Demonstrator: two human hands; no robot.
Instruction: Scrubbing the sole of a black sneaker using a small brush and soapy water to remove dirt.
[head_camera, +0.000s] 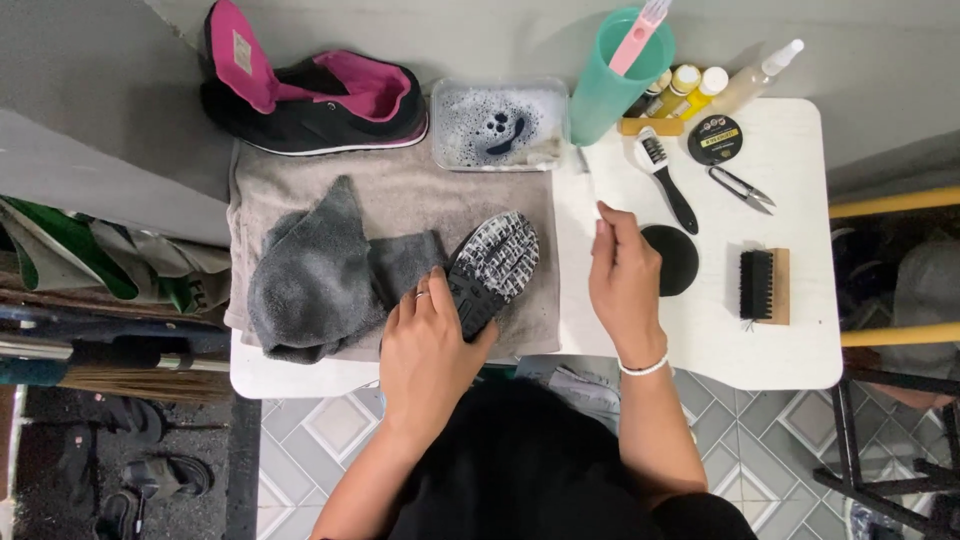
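My left hand (430, 350) presses down on the heel end of a black shoe (492, 265) that lies sole-up, its grey-white tread showing, on a grey-brown towel (400, 190). A crumpled grey cloth (320, 270) lies just left of the shoe and touches it. To the right, my right hand (625, 280) pinches a thin white-handled tool (588, 180), which points toward a clear tub of soapy water (498, 125). I cannot make out its tip.
The second black-and-pink shoe (310, 95) stands at the towel's far left. On the white table (800, 340) are a teal cup (615, 75), small bottles (690, 85), a round tin (714, 138), a black-handled brush (665, 175), snips (742, 187), a black disc (672, 258) and a wooden brush (765, 285).
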